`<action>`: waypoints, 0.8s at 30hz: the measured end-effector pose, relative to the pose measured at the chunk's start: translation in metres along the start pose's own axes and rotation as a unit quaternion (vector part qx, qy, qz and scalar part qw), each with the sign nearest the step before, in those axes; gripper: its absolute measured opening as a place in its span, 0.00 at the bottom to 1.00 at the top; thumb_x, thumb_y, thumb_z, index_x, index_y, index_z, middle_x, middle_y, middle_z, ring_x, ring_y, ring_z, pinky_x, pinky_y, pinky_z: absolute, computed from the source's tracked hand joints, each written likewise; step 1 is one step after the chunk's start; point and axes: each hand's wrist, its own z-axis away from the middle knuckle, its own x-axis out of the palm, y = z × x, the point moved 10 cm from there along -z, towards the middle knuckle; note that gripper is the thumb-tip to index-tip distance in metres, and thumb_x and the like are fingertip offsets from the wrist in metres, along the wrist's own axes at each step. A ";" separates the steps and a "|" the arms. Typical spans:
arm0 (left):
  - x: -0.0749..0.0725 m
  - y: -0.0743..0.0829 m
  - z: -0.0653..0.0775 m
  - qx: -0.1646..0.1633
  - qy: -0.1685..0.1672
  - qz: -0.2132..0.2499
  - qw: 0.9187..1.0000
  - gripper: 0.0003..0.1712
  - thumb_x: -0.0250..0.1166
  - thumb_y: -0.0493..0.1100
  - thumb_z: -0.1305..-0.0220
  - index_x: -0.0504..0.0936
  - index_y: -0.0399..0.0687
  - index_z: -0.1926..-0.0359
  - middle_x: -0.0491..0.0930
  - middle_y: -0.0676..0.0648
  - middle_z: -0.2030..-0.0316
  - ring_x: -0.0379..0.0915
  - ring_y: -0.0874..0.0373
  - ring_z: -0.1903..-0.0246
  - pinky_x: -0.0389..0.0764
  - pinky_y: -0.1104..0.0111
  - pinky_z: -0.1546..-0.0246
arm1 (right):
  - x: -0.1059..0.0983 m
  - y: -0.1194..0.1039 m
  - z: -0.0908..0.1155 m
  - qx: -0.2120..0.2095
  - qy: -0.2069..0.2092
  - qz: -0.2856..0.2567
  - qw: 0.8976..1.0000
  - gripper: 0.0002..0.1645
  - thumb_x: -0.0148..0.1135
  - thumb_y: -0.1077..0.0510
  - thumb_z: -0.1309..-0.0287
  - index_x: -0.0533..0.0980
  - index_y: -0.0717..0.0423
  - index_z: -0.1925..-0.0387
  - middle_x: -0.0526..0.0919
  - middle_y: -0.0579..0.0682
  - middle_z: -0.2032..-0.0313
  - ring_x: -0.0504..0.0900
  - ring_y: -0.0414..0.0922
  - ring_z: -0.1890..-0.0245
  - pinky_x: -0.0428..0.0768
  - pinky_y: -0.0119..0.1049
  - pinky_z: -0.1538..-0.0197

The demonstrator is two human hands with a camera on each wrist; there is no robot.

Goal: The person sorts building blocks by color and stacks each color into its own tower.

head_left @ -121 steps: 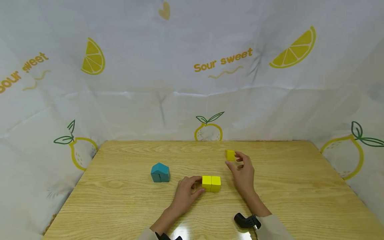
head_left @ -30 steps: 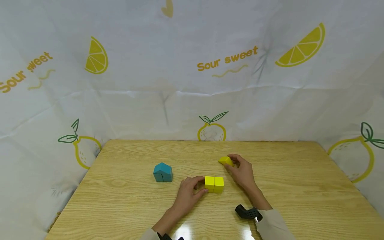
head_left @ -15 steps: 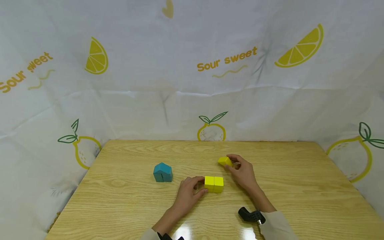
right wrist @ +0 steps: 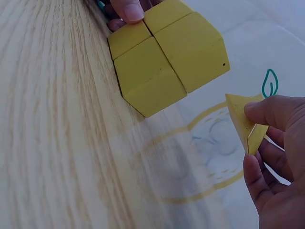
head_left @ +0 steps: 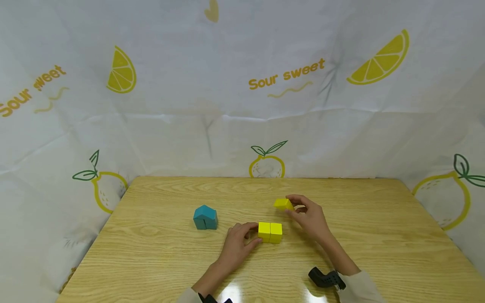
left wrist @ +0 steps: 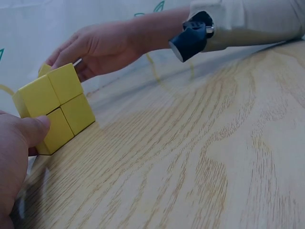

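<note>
My left hand (head_left: 235,245) pinches the left side of a block of yellow cubes (head_left: 264,229) on the table, thumb at the front and fingers behind. In the left wrist view the yellow cubes (left wrist: 63,86) show a front of two rows, two squares in each. Behind and to the right, my right hand (head_left: 311,215) holds a yellow triangular block (head_left: 282,204) between thumb and fingers. The right wrist view shows the triangular block (right wrist: 239,119) tilted and apart from the cubes, its far side hidden by the fingers.
A small blue house shape (head_left: 206,217) made of blocks stands to the left of the cubes on the wooden table (head_left: 151,252). A white cloth with lemon prints (head_left: 212,139) hangs behind the table's far edge. Black cameras (head_left: 326,278) sit on the wrists.
Four seconds ago the triangular block stood farther back beside my right fingertips. Now it is gripped, turned and nearer the cubes. My right wrist has swung slightly right; the left hand stays put.
</note>
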 end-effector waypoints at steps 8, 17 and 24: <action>0.002 -0.002 -0.001 -0.013 -0.010 0.003 1.000 0.22 0.67 0.51 0.40 0.79 0.52 0.46 0.73 0.58 0.69 0.59 0.65 0.70 0.58 0.69 0.65 | -0.005 -0.017 0.004 -0.030 -0.008 0.015 0.999 0.23 0.69 0.58 0.44 0.76 0.58 0.46 0.80 0.49 0.54 0.76 0.44 0.56 0.77 0.32 0.58; 0.002 -0.003 0.000 -0.005 -0.005 0.004 1.000 0.21 0.66 0.51 0.39 0.79 0.51 0.47 0.73 0.57 0.70 0.59 0.65 0.70 0.57 0.69 0.67 | -0.006 -0.030 0.013 -0.066 -0.018 0.007 0.998 0.21 0.69 0.58 0.43 0.78 0.56 0.48 0.80 0.47 0.56 0.77 0.44 0.58 0.78 0.35 0.60; 0.002 -0.003 0.000 -0.012 -0.009 -0.002 1.000 0.22 0.67 0.52 0.40 0.79 0.52 0.46 0.72 0.58 0.71 0.59 0.65 0.70 0.58 0.69 0.66 | 0.000 -0.037 0.016 -0.075 -0.040 -0.002 0.996 0.20 0.69 0.59 0.44 0.78 0.50 0.49 0.80 0.43 0.57 0.76 0.41 0.58 0.78 0.35 0.60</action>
